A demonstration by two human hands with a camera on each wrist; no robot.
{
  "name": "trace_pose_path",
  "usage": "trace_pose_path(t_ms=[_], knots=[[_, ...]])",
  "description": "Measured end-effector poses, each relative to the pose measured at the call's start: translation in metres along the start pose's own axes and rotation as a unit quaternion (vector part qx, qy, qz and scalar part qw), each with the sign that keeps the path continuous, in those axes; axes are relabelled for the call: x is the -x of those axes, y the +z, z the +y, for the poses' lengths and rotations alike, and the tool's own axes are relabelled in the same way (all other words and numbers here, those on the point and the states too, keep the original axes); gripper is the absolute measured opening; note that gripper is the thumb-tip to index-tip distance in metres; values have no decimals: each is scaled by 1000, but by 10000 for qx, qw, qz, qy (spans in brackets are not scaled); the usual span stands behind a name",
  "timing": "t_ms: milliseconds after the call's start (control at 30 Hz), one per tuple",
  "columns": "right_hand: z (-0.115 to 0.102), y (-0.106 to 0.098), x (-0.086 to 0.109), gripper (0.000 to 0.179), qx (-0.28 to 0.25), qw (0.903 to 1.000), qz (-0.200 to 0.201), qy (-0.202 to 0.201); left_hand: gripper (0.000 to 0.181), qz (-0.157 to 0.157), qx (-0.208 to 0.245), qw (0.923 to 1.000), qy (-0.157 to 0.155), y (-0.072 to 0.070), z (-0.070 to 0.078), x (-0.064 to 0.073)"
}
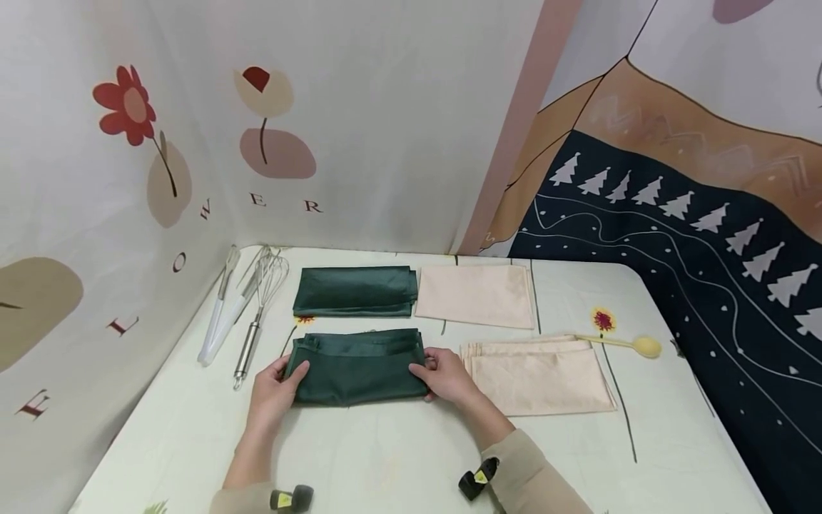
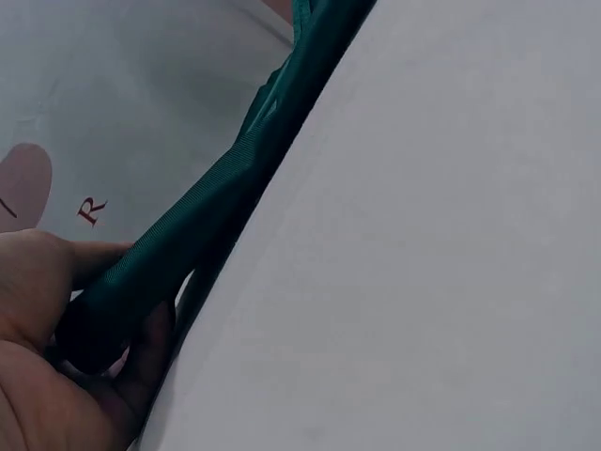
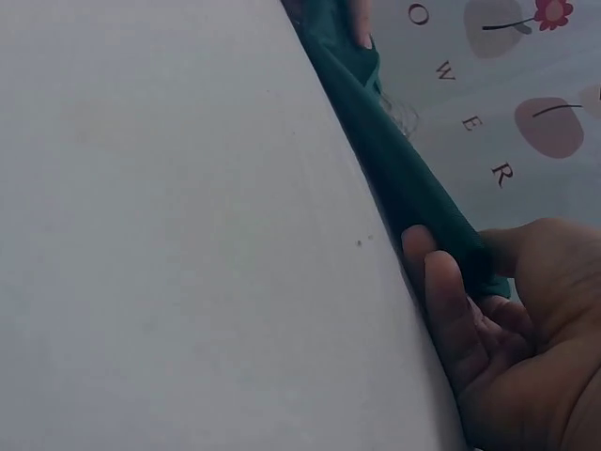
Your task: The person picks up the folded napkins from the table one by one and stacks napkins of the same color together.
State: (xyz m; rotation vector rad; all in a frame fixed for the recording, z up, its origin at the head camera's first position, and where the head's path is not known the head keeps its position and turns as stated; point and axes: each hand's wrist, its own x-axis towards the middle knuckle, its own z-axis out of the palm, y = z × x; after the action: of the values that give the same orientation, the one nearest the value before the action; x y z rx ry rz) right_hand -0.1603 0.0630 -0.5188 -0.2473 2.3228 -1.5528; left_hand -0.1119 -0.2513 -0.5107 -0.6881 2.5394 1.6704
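Note:
Both hands hold a folded dark green cloth (image 1: 356, 371) by its two short ends, low over the table. My left hand (image 1: 272, 392) pinches the left end, thumb on top and fingers beneath. At the other end, my right hand (image 1: 449, 375) grips the same way; in the right wrist view its fingers (image 3: 446, 291) curl under the edge. The left wrist view shows the green cloth (image 2: 202, 221) as a thick folded edge between thumb and fingers. Just behind it lies a second folded green cloth (image 1: 353, 291).
Beige folded cloths lie at the back (image 1: 475, 294) and to the right (image 1: 539, 378). A yellow spoon (image 1: 645, 347) touches the nearer one. On the left lie a whisk (image 1: 250, 346) and other long utensils (image 1: 221, 321). Printed fabric walls (image 1: 385, 143) rise behind the table.

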Motion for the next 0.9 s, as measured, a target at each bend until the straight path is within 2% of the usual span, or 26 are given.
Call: trace_pose_path(t_ms=[133,200,400,533,733,900], knots=[[1,-1,1,17,-90,9999,-55,-59,50,221,-58,9997,73,-1,-1,0],[1,-1,1,18,-152,9998,-72,-84,50,220,-68,9997,52,-1,-1,1],[2,-3,2,20,-383,9992,-97,33,47,-101,-11,9999,62,-6,-6,-1],[2,-4,3,22,-438,9990,-58,43,47,-225,308,9993,10,-9,-8,-2],[2,-5,3,21,-532,9985,95,-38,51,-164,820,9964,-118,-12,-6,-3],[-1,-6,2,23,-590,9979,260,-92,47,-114,939,9955,-81,-14,0,-6]])
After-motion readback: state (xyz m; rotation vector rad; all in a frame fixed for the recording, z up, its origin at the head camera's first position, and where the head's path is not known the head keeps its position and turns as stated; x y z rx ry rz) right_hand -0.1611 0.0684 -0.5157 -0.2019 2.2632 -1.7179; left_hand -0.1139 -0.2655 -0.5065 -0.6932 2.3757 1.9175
